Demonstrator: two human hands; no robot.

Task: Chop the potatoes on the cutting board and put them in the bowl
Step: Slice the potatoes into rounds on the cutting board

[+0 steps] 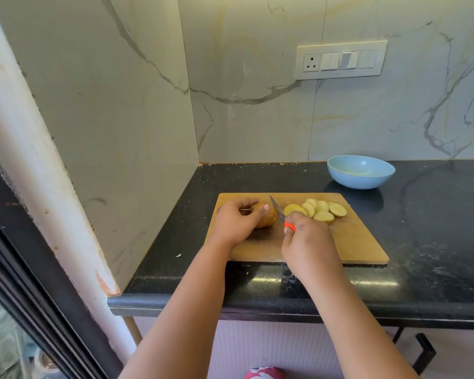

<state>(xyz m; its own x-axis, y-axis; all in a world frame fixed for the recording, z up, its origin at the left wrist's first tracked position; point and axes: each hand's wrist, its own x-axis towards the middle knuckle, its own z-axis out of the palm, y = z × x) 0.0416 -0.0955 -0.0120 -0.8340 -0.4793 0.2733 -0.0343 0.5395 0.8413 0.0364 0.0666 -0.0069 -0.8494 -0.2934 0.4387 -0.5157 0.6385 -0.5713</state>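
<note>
1. The step in hand looks like slicing: one potato (266, 218) lies unpeeled on the left part of the cutting board (361, 242), and a fan of cut slices (322, 210) lies on the board's right part, overlapping one another.

2. The left hand (237, 222) is curled over the potato from the left, fingers bent round its top and holding it down on the board.

3. The right hand (307, 242) is closed round the orange handle of a small knife (278, 210); the blade points up and away, standing in the gap between the potato and the nearest slice (whether its edge touches either, I cannot tell).

4. The bowl (360, 172) is pale blue and sits on the dark worktop (435, 214) behind the board's right corner, near the wall. No potato shows in it, so the transfer is judged not yet begun.

5. Progress, as a judgement: roughly halfway through the chopping, with the remaining potato whole or nearly so.

6. The next move probably calls for setting the blade across the potato's right end and pressing down, with the left fingertips kept tucked back from the cut line, since they sit close to the blade.

7. A round potato may roll under the knife; a firm hold matters.

8. Later the slices must be gathered and carried over to the bowl.
</note>
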